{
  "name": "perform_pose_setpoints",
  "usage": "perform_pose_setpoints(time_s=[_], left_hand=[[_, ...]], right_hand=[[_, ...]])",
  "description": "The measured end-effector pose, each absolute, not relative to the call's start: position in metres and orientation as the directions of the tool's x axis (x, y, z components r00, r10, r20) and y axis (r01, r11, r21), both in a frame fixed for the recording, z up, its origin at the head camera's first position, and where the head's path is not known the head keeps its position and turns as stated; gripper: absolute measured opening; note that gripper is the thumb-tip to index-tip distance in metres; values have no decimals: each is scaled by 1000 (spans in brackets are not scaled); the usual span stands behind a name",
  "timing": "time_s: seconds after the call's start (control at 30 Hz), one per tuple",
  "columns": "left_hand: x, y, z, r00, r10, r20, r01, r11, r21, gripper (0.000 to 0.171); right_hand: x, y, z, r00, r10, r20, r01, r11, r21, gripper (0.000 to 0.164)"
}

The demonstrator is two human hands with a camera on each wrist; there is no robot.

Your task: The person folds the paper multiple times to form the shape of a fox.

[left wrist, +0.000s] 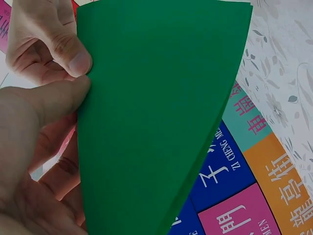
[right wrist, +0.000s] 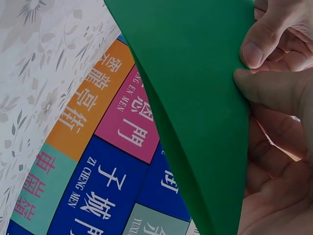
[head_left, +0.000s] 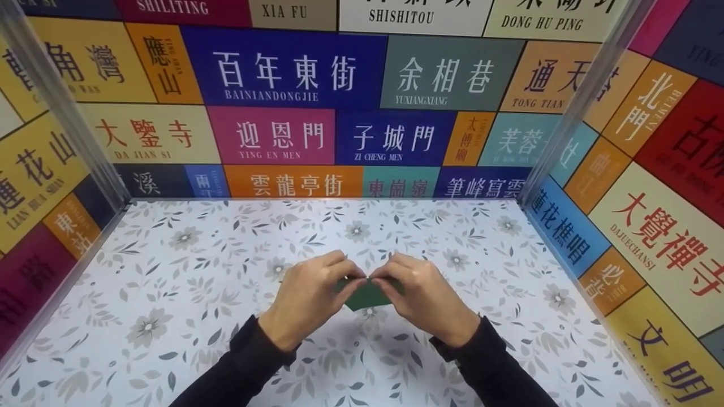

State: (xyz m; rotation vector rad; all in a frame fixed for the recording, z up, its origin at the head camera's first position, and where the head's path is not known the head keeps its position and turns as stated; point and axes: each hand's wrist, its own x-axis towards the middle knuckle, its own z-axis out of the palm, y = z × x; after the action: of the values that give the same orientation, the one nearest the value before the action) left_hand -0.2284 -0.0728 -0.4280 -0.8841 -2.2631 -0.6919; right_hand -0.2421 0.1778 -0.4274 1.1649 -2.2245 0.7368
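A folded sheet of green paper (head_left: pixel 366 297) is held up just above the table, between both hands. My left hand (head_left: pixel 311 294) pinches its upper edge with thumb and fingertips. Close beside it, my right hand (head_left: pixel 425 294) pinches the same edge, the two thumbs almost meeting. In the left wrist view the green paper (left wrist: pixel 156 98) shows a straight edge under the thumbs and a slanted, slightly parted layer opposite. The right wrist view shows the green paper (right wrist: pixel 190 88) with a similar gap between its layers. Fingers behind the sheet are partly hidden.
The table (head_left: pixel 186 271) has a white cover with grey flowers and leaves. Colourful panels with place names, such as the blue one (head_left: pixel 283 70), stand at the back and both sides. Clear corner strips (head_left: pixel 577 102) join the walls.
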Motion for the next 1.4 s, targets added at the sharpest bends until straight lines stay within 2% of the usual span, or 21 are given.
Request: perform_pose_setpoints(time_s=[0.17,0.73,1.0,1.4], left_hand=[[-228,-73,-429,-577,414,704,735,639,225,11],[-230,-78,-423,-599,434,674,749,600,279,8],[-233,-88,-417,-634,404,660,719,622,310,7],[-237,-96,-412,-644,425,636,726,602,333,5]], right_hand=[[-242,176,-427,-504,-564,654,-846,475,-241,4],[-243,179,-425,-492,-578,651,-863,425,-275,5],[-245,188,-419,-519,-560,645,-844,453,-286,8],[-244,189,-414,-544,-567,619,-832,459,-311,8]])
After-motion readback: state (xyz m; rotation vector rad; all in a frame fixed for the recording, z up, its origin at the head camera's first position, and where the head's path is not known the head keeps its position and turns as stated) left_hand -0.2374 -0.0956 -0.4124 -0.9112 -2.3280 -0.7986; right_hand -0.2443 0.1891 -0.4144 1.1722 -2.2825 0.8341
